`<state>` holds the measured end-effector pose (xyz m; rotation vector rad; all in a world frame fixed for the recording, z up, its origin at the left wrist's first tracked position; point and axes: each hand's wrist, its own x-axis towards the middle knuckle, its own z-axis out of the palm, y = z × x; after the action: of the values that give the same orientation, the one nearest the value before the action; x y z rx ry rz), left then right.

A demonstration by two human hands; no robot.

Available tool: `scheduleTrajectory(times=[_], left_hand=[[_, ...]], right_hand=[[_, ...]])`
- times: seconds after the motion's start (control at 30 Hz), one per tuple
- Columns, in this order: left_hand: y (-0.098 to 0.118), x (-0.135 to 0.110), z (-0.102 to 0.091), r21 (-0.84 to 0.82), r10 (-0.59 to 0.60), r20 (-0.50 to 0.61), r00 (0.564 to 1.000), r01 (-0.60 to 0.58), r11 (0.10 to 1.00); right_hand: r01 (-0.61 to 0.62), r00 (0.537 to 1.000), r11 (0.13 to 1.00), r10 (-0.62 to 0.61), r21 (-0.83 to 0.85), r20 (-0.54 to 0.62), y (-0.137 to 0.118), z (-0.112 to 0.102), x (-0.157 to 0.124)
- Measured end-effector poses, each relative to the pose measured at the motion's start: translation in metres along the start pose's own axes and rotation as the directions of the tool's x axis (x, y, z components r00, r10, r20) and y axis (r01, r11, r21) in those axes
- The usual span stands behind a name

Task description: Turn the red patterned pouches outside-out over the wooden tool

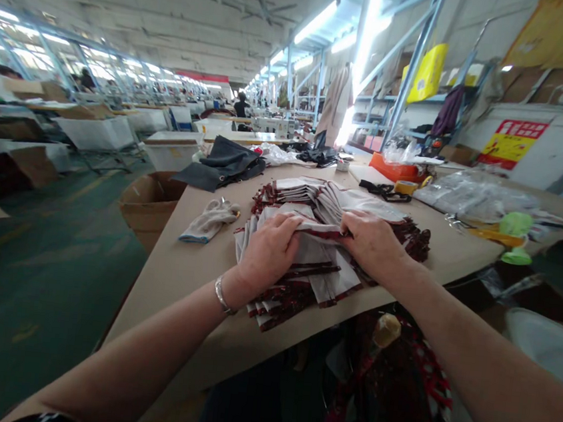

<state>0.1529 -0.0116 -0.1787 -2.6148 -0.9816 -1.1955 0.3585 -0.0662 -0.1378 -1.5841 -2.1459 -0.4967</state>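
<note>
A heap of folded white fabric pieces (313, 197) with dark red shiny edges lies on the table in front of me. My left hand (271, 253) grips the left end of one fabric piece (320, 230), thumb on its near side. At its right end my right hand (371, 240) pinches the same piece, fingers curled over the edge. That piece is stretched between both hands just over the pile. More pieces spread below it toward the table's near edge. A pale work glove (210, 221) with a blue cuff rests left of the heap.
The brown-covered table (150, 311) runs away to the right. Dark folded cloth (223, 161) lies at its back left, an orange tray (391, 169) and clear plastic bags (475, 191) at the back right. A cardboard box (151, 204) stands on the floor at left.
</note>
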Motion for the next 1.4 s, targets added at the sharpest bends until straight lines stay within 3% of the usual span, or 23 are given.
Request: scheduleTrajectory(times=[0.13, 0.2, 0.33, 0.53, 0.7, 0.83, 0.9, 1.0, 1.07, 1.23, 1.4], left_hand=[[-0.002, -0.019, -0.012, 0.021, 0.038, 0.296, 0.954, -0.046, 0.999], [0.001, -0.026, -0.015, 0.002, 0.059, 0.377, 0.924, -0.065, 0.998], [0.01, -0.029, -0.014, -0.066, 0.064, 0.414, 0.908, -0.04, 0.997], [0.016, -0.021, -0.008, -0.135, 0.02, 0.411, 0.911, 0.04, 0.99], [0.006, -0.018, -0.01, -0.229, 0.015, 0.476, 0.879, 0.107, 0.968], [0.001, -0.019, -0.018, -0.337, 0.11, 0.586, 0.803, 0.118, 0.934], [0.002, -0.022, -0.024, -0.385, 0.096, 0.557, 0.825, 0.155, 0.91], [0.008, -0.03, -0.032, -0.428, -0.021, 0.364, 0.931, 0.187, 0.884], [0.014, -0.037, -0.035, -0.446, -0.05, 0.281, 0.958, 0.177, 0.878], [0.032, -0.05, -0.032, -0.337, 0.055, 0.325, 0.944, 0.061, 0.94], [0.037, -0.054, -0.025, -0.185, 0.057, 0.407, 0.912, 0.021, 0.983]], right_hand=[[-0.103, 0.984, 0.992, 0.091, 0.077, 0.15, 0.001, 0.023, -0.039], [-0.131, 0.982, 0.973, 0.101, 0.189, 0.162, -0.005, 0.03, -0.055], [-0.049, 0.995, 0.917, 0.012, 0.397, 0.095, -0.03, 0.026, -0.067], [0.012, 0.987, 0.961, -0.056, 0.277, 0.15, -0.049, 0.021, -0.058], [-0.093, 0.98, 0.928, 0.021, 0.361, 0.2, -0.044, 0.03, -0.055], [-0.198, 0.959, 0.84, 0.059, 0.506, 0.278, -0.042, 0.034, -0.053], [-0.225, 0.956, 0.784, 0.063, 0.579, 0.286, -0.043, 0.034, -0.053], [-0.244, 0.959, 0.725, 0.082, 0.644, 0.271, -0.045, 0.033, -0.054], [-0.261, 0.96, 0.692, 0.117, 0.673, 0.253, -0.048, 0.032, -0.055], [-0.346, 0.938, 0.684, 0.238, 0.643, 0.252, -0.059, 0.036, -0.054], [-0.337, 0.939, 0.714, 0.206, 0.614, 0.276, -0.066, 0.038, -0.055]])
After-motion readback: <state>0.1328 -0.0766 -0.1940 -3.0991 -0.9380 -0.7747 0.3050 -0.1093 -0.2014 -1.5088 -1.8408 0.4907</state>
